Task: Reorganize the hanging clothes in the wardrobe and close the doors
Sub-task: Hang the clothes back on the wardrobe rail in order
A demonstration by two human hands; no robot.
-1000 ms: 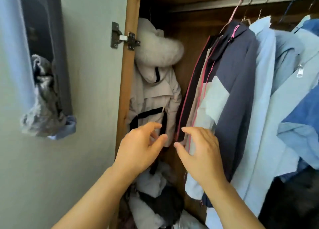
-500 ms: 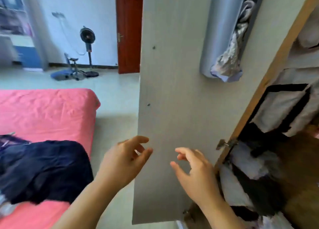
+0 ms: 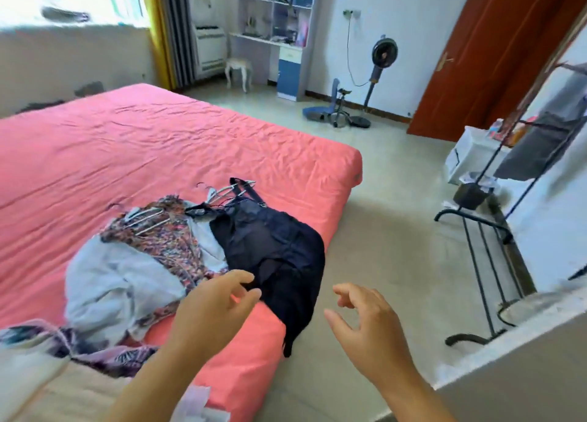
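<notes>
Navy, sheer and lace-trimmed, the dark slip dress lies on the near corner of the bed, its thin straps hooked on a pale hanger and its hem spilling over the mattress edge toward the floor. Just beside it on its left lie a patterned garment in brown, blue and orange, carrying more pale hangers, and a rumpled light grey-white garment; the three overlap in one loose pile. A purple-printed cloth lies at the nearer edge of the bed.

Both hands hover in front of the pile and hold nothing. The left hand has its fingers loosely curved, thumb apart from them, above the bed edge close to the slip's lower hem — whether it touches the fabric I cannot tell. The right hand is relaxed too, fingers half bent over bare floor.

Half a second ago the view faced the pale wardrobe door, with the hands in front of it; a second ago it faced the hanging jackets inside. Now the view has swung to the bed and room, and the hands keep much the same slack pose.

Creased coral-pink sheeting covers the mattress. Beyond lie pale floor tiles, a black tubular metal rack at right, a standing fan on a round base, a red-brown wooden door and a white-and-blue shelved desk.
</notes>
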